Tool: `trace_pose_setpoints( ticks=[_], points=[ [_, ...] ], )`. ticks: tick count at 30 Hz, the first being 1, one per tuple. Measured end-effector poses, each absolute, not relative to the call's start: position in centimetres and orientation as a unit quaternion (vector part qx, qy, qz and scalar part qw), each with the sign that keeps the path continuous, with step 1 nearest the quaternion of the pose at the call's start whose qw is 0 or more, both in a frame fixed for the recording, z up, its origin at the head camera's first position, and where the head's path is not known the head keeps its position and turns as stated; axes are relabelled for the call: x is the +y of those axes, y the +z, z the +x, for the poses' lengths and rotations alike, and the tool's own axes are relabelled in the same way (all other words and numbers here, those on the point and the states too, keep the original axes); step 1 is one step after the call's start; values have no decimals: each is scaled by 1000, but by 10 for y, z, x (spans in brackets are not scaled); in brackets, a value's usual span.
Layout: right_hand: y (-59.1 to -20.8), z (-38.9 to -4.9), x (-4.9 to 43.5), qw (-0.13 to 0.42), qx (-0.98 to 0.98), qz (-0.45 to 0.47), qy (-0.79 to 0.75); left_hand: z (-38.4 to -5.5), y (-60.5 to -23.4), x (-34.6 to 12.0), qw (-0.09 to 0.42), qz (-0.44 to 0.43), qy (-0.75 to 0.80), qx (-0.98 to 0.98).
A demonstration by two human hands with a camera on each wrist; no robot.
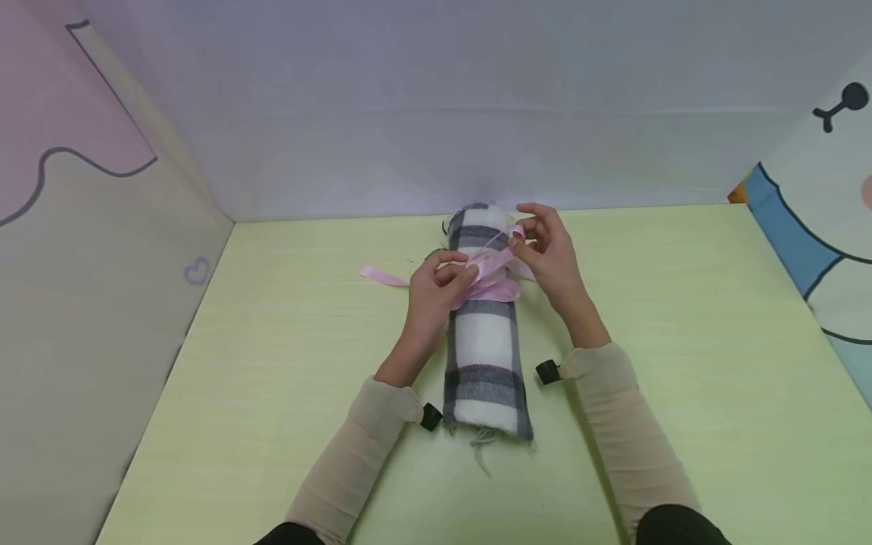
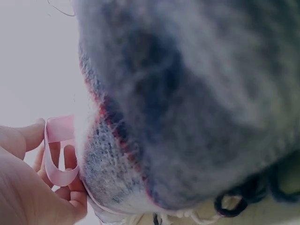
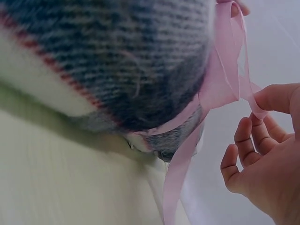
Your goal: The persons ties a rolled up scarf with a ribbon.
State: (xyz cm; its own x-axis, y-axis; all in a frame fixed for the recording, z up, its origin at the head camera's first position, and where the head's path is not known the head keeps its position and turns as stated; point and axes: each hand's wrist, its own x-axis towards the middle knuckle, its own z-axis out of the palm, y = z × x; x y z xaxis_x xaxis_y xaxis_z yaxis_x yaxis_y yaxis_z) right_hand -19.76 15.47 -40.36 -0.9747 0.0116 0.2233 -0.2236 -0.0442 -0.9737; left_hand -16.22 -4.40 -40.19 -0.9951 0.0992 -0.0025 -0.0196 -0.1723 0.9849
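A rolled plaid scarf (image 1: 484, 341) in grey and white lies lengthwise on the table, fringe at its near end. Pink ribbon (image 1: 493, 291) wraps round its middle, with loops standing above it. My left hand (image 1: 436, 291) pinches a ribbon loop between thumb and fingers on the scarf's left side; the left wrist view shows this loop (image 2: 61, 176) at the thumb. On the other side, my right hand (image 1: 548, 253) pinches another part of the ribbon near the far end. In the right wrist view a loose ribbon tail (image 3: 177, 183) hangs down beside the scarf.
The pale yellow table (image 1: 286, 363) extends on both sides of the scarf. A pale wall (image 1: 477, 144) stands at its back edge, with printed panels left and right. Another ribbon tail (image 1: 384, 276) reaches left past my left hand.
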Motion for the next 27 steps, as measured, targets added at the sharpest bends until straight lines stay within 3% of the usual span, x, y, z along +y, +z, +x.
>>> trace_pose_setpoints(
  ticks=[11, 27],
  points=[
    [-406, -200, 154, 71, -737, 18, 672, -162, -403, -42, -11, 31, 782, 623],
    [-418, -200, 179, 46, -754, -137, 641, -160, -403, -44, -13, 32, 792, 610]
  ],
)
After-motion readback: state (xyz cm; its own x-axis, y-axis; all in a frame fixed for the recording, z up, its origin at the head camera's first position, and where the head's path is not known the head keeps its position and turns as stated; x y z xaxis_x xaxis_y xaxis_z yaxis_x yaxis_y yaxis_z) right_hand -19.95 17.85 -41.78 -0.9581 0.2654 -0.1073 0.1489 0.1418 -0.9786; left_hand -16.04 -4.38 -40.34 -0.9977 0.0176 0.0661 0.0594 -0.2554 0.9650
